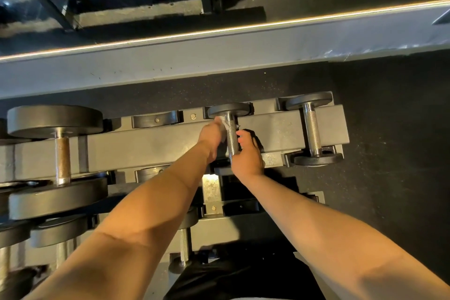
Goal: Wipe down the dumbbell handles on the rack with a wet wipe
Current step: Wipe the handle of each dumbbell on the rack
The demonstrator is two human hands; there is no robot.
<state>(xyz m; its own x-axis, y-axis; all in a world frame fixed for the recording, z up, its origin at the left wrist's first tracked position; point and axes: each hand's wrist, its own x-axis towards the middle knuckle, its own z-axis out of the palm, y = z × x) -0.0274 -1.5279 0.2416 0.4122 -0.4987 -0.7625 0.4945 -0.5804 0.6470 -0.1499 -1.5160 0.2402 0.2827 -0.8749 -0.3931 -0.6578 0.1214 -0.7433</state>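
A small dumbbell with a knurled steel handle (232,137) lies across the top tier of the grey rack (151,146), its far black head at the back. My left hand (211,136) presses a white wet wipe (223,122) against the handle's upper left side. My right hand (247,157) curls round the handle's near end, fingers reaching over to the right side. The dumbbell's near head is mostly hidden under my right hand.
Another small dumbbell (313,129) sits at the rack's right end. A large dumbbell (62,156) rests on the left. Lower tiers hold more dumbbells (185,246). A grey ledge (219,56) and a mirror lie behind the rack; dark floor (389,153) lies to the right.
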